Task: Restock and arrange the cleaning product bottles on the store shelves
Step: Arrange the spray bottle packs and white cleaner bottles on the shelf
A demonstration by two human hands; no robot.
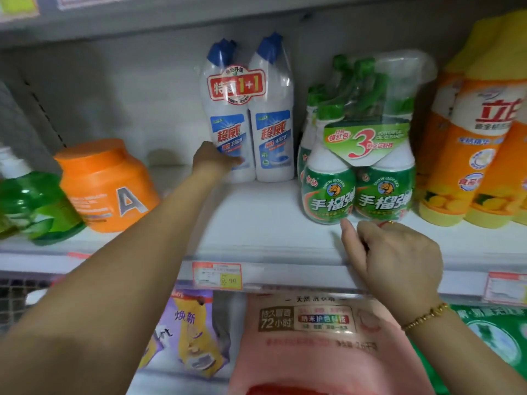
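Reaching with the left grip point(216, 162) to the back of the shelf point(256, 223), arm stretching diagonally up from lower left. Landing on the lower left side of the twin pack of white bottles point(273, 138): blue caps, wrapped together in clear film, red "1+1" sticker across the necks. Fingers lying across the bottom label of the left bottle. Too blurred for telling whether wrapping round it or only pressing, so grasp state: cannot tell. Twin pack standing upright at rear middle of the shelf, well back from the front edge, bare shelf lying in front.

Hanging the right grip point(399, 258) at the shelf's front edge, fingers curling loosely, holding nothing. Thumb pointing up, tip sitting just beside the base of the green spray bottle pack point(328, 195). Wearing a gold bracelet point(425, 316) on that wrist.

Green spray bottle pack standing upright just right of the twin pack and nearer the front, wrapped with a green "3" card, more green-capped bottles crowding behind. Yellow-orange detergent bottles point(462, 155) standing just beside it on the right. Orange jar point(105, 183) marked "A" sitting at the left, well apart from the twin pack, with a green bottle point(37, 206) beside it further left. Price tag point(218, 276) reading 9.90 sitting on the shelf rail. Pink bag point(313, 352), purple pouch point(191, 323) and green bag point(496, 340) sitting on the level below.
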